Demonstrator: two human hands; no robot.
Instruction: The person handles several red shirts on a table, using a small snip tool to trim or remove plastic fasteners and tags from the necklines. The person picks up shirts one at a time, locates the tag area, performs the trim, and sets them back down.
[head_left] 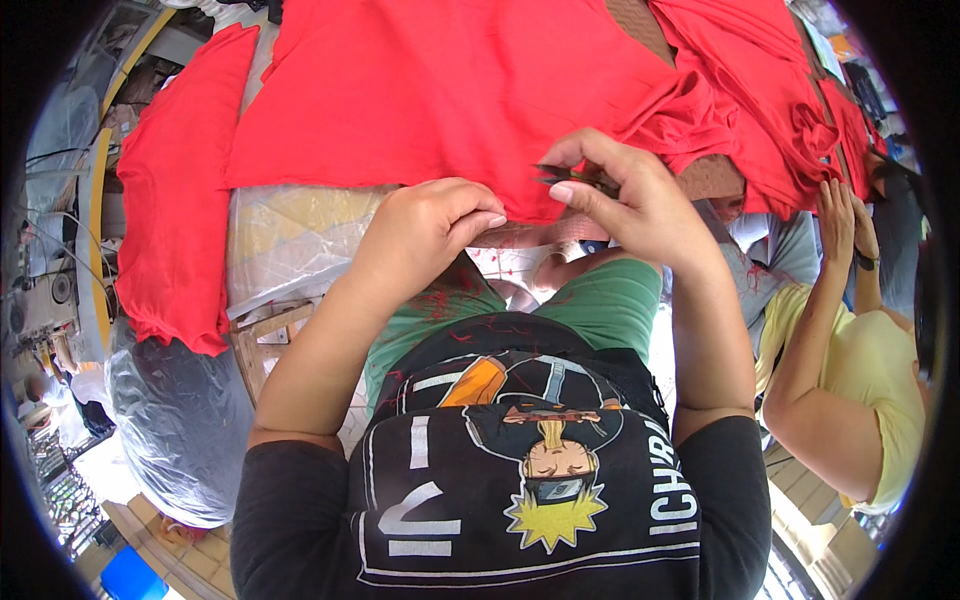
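A wide piece of red fabric (430, 100) lies spread over the table in front of me, its near edge running past both hands. At that edge my left hand (425, 225) is closed in a pinch, thumb against the curled fingers, on the cloth's hem. My right hand (650, 195) is closed around small dark thread snips (550, 176). Their blades point left, just over the red fabric. Part of the snips is hidden by my fingers. Red thread scraps (450, 298) are scattered on my green shorts and black shirt.
More red fabric (180, 190) hangs at the left, and another red heap (760, 110) lies at the right. Clear plastic (290, 250) covers the table's near edge. A co-worker in a yellow shirt (850, 390) sits at the right, hands (838, 220) by the red cloth.
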